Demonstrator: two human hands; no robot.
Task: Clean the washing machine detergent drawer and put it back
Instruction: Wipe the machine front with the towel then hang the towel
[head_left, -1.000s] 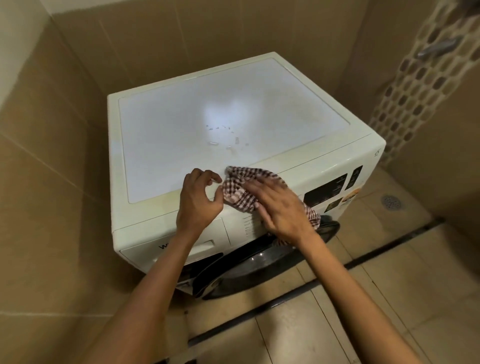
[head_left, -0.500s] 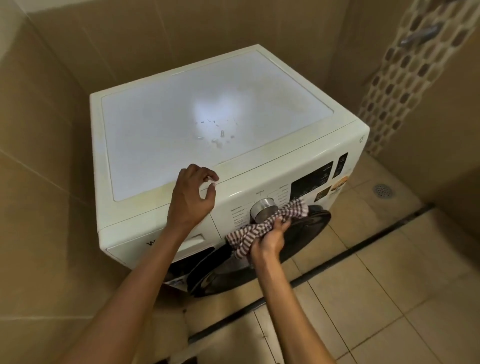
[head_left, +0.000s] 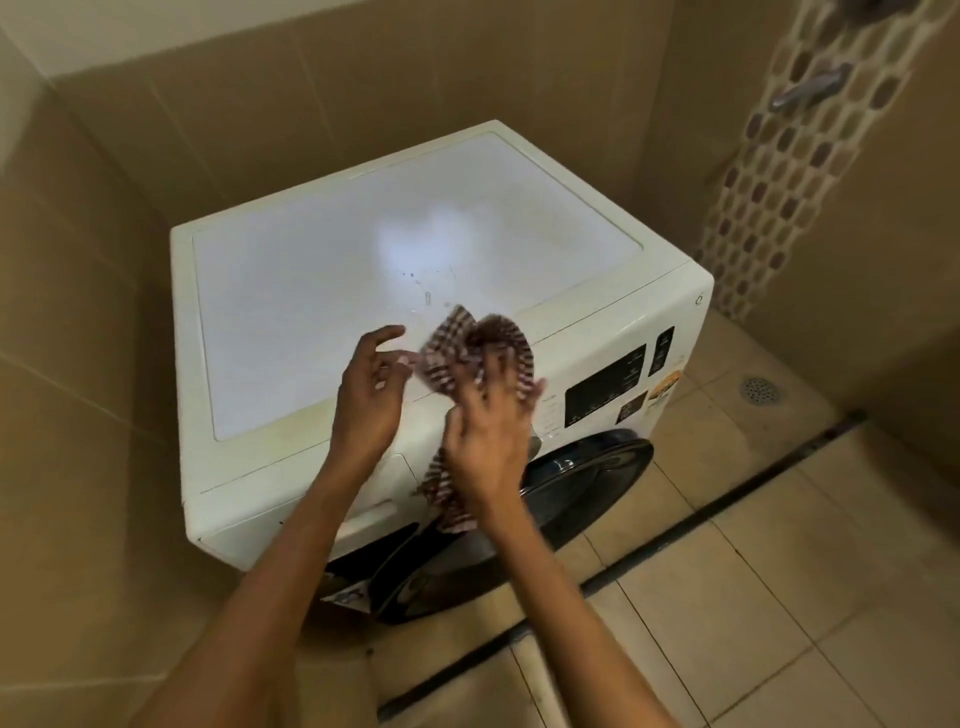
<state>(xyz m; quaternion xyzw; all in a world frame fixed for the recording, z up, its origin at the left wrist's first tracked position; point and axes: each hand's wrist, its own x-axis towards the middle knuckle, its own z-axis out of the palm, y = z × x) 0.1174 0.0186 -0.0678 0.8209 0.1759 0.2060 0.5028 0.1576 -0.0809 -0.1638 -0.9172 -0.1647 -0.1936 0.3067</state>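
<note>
A white front-loading washing machine (head_left: 322, 322) stands in a tiled corner. Its detergent drawer (head_left: 291, 512) sits closed in the front panel at the upper left, partly behind my left forearm. My right hand (head_left: 485, 447) holds a red-and-white checked cloth (head_left: 467, 353) bunched above the machine's front top edge, with a tail hanging below the hand; this hand is blurred by motion. My left hand (head_left: 371, 395) hovers beside the cloth with fingers relaxed, its fingertips close to the cloth's left edge. The control dial is hidden behind my right hand.
The dark round door (head_left: 582, 483) is below the black display panel (head_left: 605, 387). Small specks (head_left: 426, 296) lie on the machine's top. A floor drain (head_left: 759, 389) and a dark floor channel (head_left: 727, 499) lie to the right. Tiled walls close in at left and behind.
My right hand lifted the cloth from the dial area on the front panel up to the top edge. My left hand let go of the machine's edge and opened beside the cloth.
</note>
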